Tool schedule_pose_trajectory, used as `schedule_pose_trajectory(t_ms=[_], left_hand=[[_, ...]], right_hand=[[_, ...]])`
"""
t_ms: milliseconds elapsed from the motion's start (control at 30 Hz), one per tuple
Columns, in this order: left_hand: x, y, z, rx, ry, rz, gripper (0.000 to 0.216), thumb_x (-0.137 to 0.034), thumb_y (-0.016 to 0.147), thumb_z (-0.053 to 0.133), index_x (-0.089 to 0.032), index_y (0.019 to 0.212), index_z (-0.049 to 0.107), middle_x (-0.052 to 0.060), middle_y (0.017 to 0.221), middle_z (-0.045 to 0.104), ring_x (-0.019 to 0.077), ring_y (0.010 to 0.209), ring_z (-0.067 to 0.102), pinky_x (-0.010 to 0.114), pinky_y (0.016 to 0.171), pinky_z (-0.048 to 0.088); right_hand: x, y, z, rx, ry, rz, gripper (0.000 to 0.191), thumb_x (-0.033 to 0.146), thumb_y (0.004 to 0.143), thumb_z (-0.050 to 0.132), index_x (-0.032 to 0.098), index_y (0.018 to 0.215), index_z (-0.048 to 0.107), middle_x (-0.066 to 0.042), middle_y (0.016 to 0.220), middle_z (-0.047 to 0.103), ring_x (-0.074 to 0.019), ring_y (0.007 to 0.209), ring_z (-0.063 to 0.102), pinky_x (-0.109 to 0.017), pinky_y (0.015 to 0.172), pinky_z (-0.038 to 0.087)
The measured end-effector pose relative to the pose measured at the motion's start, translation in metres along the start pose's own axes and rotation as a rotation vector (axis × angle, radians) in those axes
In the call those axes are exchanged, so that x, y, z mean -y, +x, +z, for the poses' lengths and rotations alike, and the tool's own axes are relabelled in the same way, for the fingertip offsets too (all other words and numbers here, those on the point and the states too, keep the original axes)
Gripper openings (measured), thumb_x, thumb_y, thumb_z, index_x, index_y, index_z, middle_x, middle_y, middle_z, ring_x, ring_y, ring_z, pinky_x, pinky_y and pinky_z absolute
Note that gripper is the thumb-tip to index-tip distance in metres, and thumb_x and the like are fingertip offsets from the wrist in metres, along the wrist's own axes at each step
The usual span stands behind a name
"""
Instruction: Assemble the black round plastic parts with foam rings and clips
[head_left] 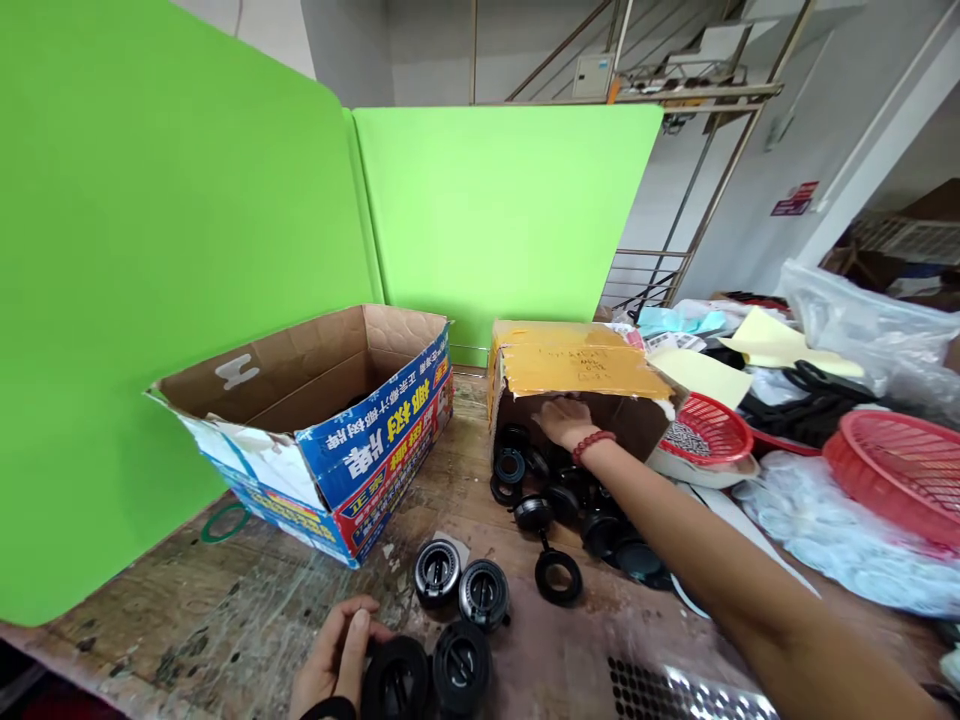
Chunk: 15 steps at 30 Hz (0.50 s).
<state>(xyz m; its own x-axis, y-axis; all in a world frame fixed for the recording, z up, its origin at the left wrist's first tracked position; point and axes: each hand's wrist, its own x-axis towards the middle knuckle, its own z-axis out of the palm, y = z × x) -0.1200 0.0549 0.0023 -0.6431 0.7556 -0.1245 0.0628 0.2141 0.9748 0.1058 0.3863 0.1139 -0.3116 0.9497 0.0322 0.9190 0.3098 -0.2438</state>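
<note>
My left hand (337, 650) is low in the view with thumb and fingers apart, beside a black round part (396, 680) with a bar across its middle. Whether its fingertips touch that part is hard to see. Close by stand a similar black part (461, 665) and two with silvery rings, one left (436, 570) and one right (484, 592). My right hand (564, 420) reaches into a cardboard box (585, 360) lying on its side. Its fingertips are in shadow over black round parts, several of which spill out, including one with a ring (559, 577).
An open blue carton (390, 430) stands at the left, a green ring (225, 522) beside it. Green panels (502, 210) rise behind the wooden table (225, 610). Red baskets (900, 470), plastic bags and papers crowd the right. A perforated metal sheet (686, 692) lies in front.
</note>
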Motion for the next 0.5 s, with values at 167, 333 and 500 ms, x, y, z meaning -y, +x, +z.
schedule_pose_trajectory(t_ms=[167,333,500], left_hand=[[0.000,-0.001,0.003,-0.061,0.011,0.066,0.062,-0.084,0.073,0.054,-0.024,0.086,0.064,0.001,0.061,0.068,0.0209,0.053,0.062,0.029,0.048,0.052],[0.000,-0.002,0.006,-0.080,-0.017,0.110,0.054,-0.079,0.079,0.054,-0.026,0.086,0.063,0.000,0.062,0.069,0.0207,0.057,0.064,0.029,0.054,0.053],[-0.012,-0.006,0.000,0.003,0.068,0.136,0.036,-0.061,0.089,0.054,-0.026,0.086,0.064,0.000,0.068,0.070,0.0213,0.066,0.067,0.031,0.065,0.056]], right_hand=[[0.030,-0.010,0.020,0.112,0.016,-0.121,0.031,0.040,0.100,0.060,0.017,0.119,0.064,-0.009,0.124,0.064,-0.0234,0.110,0.063,-0.046,0.096,0.052],[0.032,-0.038,0.027,0.145,0.035,-0.154,0.032,0.041,0.102,0.054,0.015,0.117,0.065,-0.011,0.121,0.067,-0.0227,0.107,0.065,-0.043,0.096,0.051],[0.022,-0.092,0.009,0.046,0.092,-0.246,0.031,0.030,0.100,0.050,0.013,0.121,0.065,-0.015,0.127,0.066,-0.0253,0.117,0.061,-0.032,0.099,0.044]])
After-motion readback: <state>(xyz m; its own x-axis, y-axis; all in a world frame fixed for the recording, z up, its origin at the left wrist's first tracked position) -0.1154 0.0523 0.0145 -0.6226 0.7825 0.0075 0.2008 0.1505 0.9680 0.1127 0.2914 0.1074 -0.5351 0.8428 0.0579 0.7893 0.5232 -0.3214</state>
